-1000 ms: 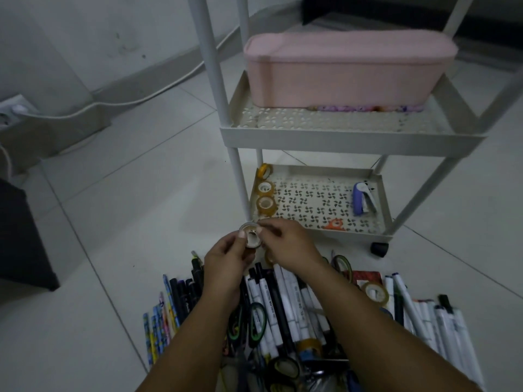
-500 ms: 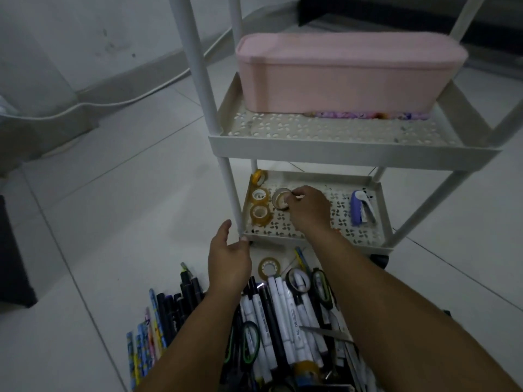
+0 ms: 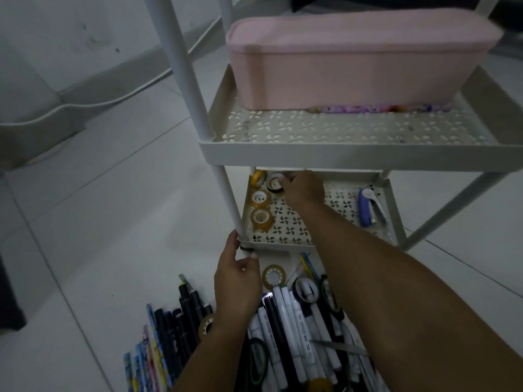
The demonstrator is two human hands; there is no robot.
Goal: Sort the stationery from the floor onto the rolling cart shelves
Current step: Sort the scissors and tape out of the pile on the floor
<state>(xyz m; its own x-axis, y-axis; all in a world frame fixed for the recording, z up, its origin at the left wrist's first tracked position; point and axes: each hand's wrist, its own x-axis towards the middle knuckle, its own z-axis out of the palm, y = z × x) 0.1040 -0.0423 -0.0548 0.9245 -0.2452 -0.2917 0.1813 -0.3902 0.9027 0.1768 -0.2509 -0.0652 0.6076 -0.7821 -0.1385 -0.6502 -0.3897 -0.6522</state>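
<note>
1. The right hand [image 3: 304, 190] reaches under the middle shelf [image 3: 339, 154] into the bottom shelf [image 3: 319, 222] of the rolling cart and pinches a tape roll [image 3: 274, 184] at its fingertips, standing on edge at the back left corner.
2. The left hand [image 3: 237, 275] curls round the foot of the cart's near-left post [image 3: 232, 199], thumb on one side and fingers on the other, steadying the frame; its grip looks light, though the dim light makes that hard to judge.
3. To finish this step well, I would set the roll down flat or lean it against the shelf wall just beyond the fingertips, then let go only once it sits steady; a roll left on edge could wheel away across the perforated floor.
4. Keep the bracing hand where it is, since the cart is on castors and a push may shift it.
5. Tape on the bottom shelf: four rolls, counting the pinched one, with three yellowish rolls [image 3: 259, 198] just left of and nearer than the fingertips.
6. One purple stapler [image 3: 370, 207] lies well to the right of the hand.
7. One pink box [image 3: 353, 63] stands on the shelf above the hand.
8. On the floor beside the left hand, one yellowish roll [image 3: 274, 275] is plain; more rolls, scissors and many markers [image 3: 291, 329] lie below the wrists, too crowded to count.
</note>
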